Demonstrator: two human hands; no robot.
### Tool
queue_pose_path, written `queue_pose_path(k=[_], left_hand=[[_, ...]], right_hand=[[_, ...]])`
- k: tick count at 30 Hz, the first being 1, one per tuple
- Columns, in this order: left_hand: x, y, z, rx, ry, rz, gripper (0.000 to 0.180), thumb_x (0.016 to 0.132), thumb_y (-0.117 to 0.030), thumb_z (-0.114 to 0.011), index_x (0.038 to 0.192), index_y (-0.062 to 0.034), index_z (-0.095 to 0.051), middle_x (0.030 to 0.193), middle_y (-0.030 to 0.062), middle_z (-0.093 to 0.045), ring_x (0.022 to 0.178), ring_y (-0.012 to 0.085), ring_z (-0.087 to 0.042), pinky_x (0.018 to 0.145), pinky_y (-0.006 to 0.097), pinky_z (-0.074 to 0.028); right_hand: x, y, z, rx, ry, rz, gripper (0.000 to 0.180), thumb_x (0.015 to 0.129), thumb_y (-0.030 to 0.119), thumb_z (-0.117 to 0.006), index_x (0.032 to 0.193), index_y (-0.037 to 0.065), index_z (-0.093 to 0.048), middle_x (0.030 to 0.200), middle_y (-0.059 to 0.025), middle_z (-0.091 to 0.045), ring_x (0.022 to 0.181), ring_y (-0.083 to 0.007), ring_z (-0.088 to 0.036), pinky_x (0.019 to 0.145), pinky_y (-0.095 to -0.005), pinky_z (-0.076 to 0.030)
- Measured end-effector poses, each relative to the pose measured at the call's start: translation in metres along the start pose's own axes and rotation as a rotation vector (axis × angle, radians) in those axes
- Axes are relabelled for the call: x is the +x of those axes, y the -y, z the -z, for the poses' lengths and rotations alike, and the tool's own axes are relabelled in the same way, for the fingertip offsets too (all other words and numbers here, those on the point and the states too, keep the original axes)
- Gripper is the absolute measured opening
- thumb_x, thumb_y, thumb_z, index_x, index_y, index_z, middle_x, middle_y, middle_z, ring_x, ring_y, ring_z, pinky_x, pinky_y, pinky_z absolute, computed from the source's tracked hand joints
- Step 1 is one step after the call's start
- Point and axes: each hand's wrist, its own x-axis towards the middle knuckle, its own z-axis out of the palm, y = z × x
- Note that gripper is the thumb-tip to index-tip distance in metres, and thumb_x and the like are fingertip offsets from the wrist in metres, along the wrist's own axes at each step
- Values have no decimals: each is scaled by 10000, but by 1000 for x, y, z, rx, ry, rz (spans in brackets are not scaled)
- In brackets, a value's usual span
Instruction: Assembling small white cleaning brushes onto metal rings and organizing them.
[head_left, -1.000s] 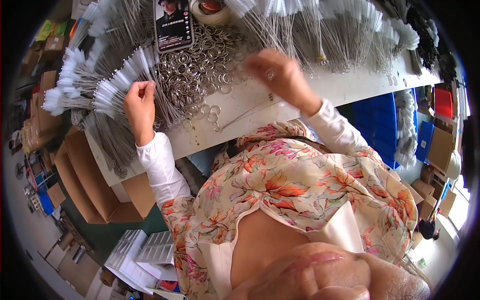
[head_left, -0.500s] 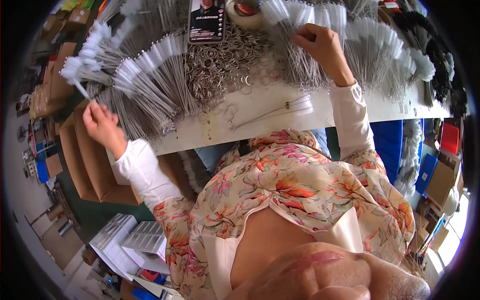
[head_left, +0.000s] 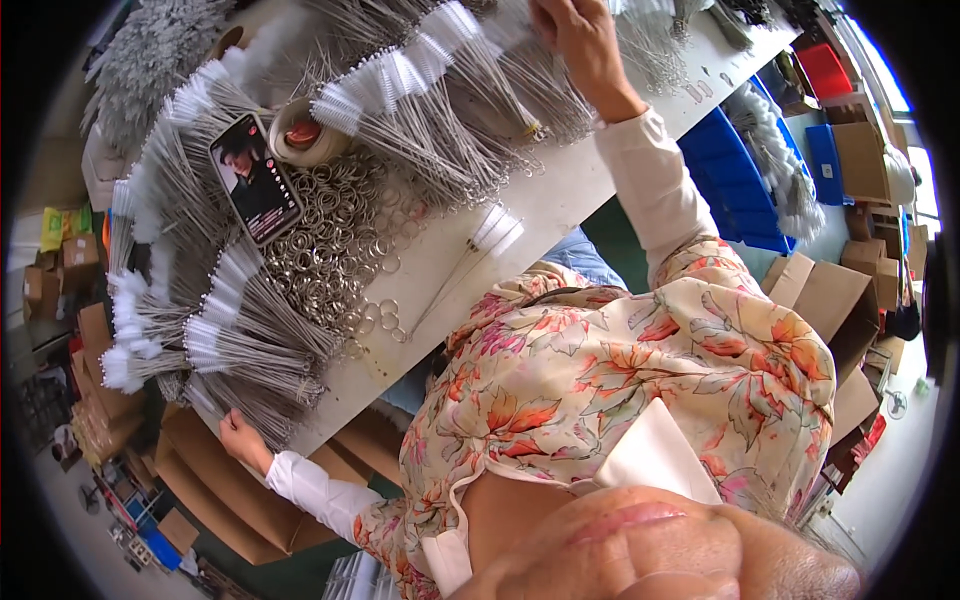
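My left hand (head_left: 243, 440) is beside the table's left end, fingers curled, next to thin wire-handled brushes with white bristles (head_left: 262, 362). What it holds, if anything, is too small to make out. My right hand (head_left: 578, 42) reaches to the far right over more brushes (head_left: 500, 95); its fingers are bent inward and their tips are partly hidden. Between the hands, a few loose brushes (head_left: 492, 232) lie near the front edge. Left of these sits a heap of metal split rings (head_left: 325, 235), with several single rings scattered toward the edge.
A phone (head_left: 255, 180) with a lit screen lies by the rings, next to a roll of tape (head_left: 312, 140). Bundles of brushes line the pale table (head_left: 570, 195). Cardboard boxes (head_left: 225, 480) stand below at left, blue bins (head_left: 735, 180) at right.
The whole view has turned, so the table now slants up to the right. My right hand has reached farther right along the brushes. My left hand has come down beside the left pile.
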Motion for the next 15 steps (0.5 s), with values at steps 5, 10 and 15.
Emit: queue_pose_path(k=[5, 10, 15], left_hand=[[-3, -14, 18, -69, 36, 99, 206, 824, -160, -573, 905, 22, -625, 873, 167, -657, 784, 297, -614, 727, 364, -460], [-2, -24, 30, -127, 104, 140, 181, 765, -128, -582, 814, 37, -640, 828, 154, -661, 770, 269, -613, 729, 347, -462], [0, -5, 27, -445, -225, 138, 211, 855, -79, -519, 1002, 59, -581, 846, 132, -628, 779, 212, -580, 758, 299, -450]], right_hand=[[19, -33, 27, -893, 44, 106, 209, 749, 268, -584, 822, 103, -690, 779, -152, -652, 729, -314, -637, 669, -420, -489], [27, -62, 35, -1057, 194, 60, 249, 811, 339, -554, 889, 133, -671, 882, -100, -655, 819, -271, -636, 668, -402, -479], [54, -42, 62, -614, -120, 73, 209, 736, 283, -620, 795, 96, -691, 742, -131, -653, 689, -254, -635, 653, -378, -488]])
